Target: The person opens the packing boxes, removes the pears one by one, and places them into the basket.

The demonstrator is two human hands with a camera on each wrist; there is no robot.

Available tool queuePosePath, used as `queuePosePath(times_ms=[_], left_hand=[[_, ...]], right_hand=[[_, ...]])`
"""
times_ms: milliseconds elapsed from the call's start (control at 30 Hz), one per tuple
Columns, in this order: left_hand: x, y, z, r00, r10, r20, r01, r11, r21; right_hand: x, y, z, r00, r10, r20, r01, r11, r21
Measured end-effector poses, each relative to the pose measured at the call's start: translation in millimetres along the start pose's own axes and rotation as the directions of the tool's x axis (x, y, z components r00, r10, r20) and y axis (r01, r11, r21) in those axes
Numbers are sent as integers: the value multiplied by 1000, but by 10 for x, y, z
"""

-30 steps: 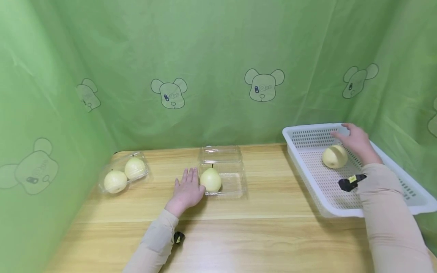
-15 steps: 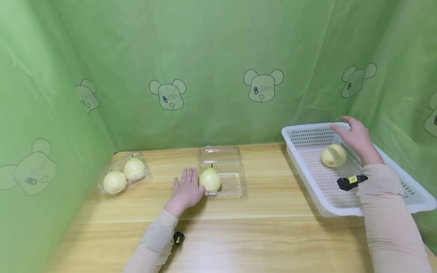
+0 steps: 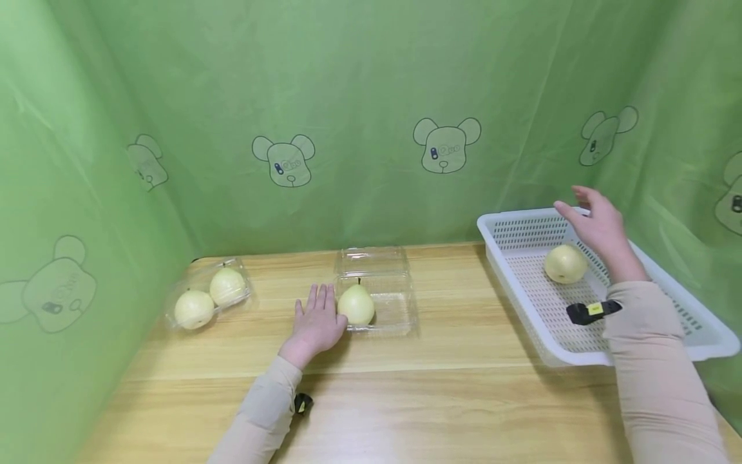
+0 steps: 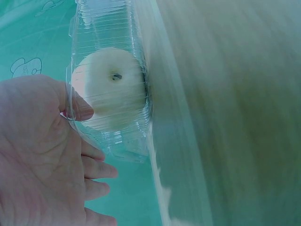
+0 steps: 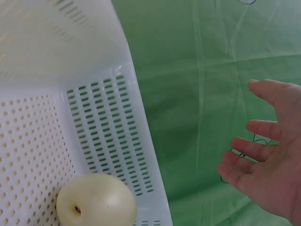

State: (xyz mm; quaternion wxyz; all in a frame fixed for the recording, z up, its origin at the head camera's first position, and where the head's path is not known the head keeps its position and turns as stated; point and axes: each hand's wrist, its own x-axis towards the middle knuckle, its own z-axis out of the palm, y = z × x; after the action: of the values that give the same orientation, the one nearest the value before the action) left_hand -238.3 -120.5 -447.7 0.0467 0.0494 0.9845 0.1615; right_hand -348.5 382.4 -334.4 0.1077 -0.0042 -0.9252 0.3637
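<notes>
My left hand [image 3: 315, 327] lies beside a lidded clear plastic clamshell box [image 3: 397, 309], its fingers straight and its thumb at the box's left edge. Inside that box, on the left, sits a pale yellow pear [image 3: 356, 305] with its stem up; the lid is folded back. The left wrist view shows the thumb [image 4: 82, 107] touching the clear wall close to the pear [image 4: 110, 84]. My right hand [image 3: 599, 225] hovers above the white basket [image 3: 495, 254], fingers spread and holding nothing. Below it, another pear [image 3: 565, 263] lies on the basket floor, apart from the hand.
At the left of the wooden table [image 3: 452, 406] stands a second clear box [image 3: 246, 283] with two pears [image 3: 194, 309] in it. A green curtain [image 3: 359, 206] with bear prints encloses the back and both sides. The basket stands at the table's right.
My right hand has risen a little and moved slightly left, away from the pear in the basket. The left hand has stayed in place at the box.
</notes>
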Motion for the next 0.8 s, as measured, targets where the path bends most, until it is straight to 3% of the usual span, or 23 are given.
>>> queuePosePath(times_ms=[800], left_hand=[[1, 6, 8, 1000, -10, 9, 9, 1000, 12]], right_hand=[[-263, -586, 223, 993, -115, -18, 116, 984, 134]])
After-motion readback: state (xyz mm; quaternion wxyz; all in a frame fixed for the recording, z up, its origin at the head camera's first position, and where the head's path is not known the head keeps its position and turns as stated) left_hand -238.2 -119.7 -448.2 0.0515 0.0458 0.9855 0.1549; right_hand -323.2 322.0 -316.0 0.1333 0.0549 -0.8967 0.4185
